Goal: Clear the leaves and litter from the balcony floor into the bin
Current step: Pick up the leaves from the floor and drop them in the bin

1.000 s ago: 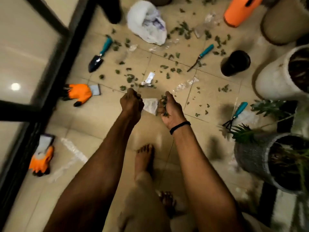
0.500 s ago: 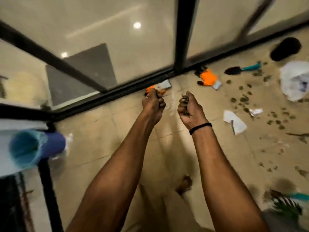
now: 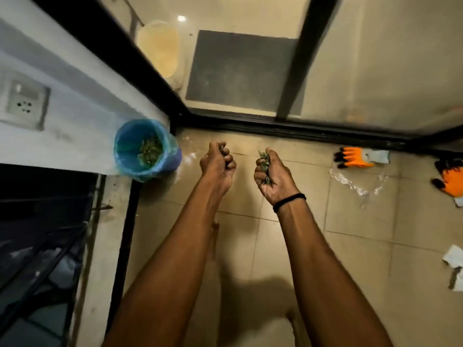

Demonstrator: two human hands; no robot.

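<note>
Hands: 2, both over floor tiles, near bin, not above it. L hand: fingers curled tight in a fist, dark leaf bits showing between them. R hand: fingers curled round clump of leaves.
Bin: 1, blue w/ liner, in corner against wall. Contents: small heap of green leaf litter at bottom.
Floor, to the R: orange gloves x2, clear wrapper x1, white paper scrap x1.
</note>
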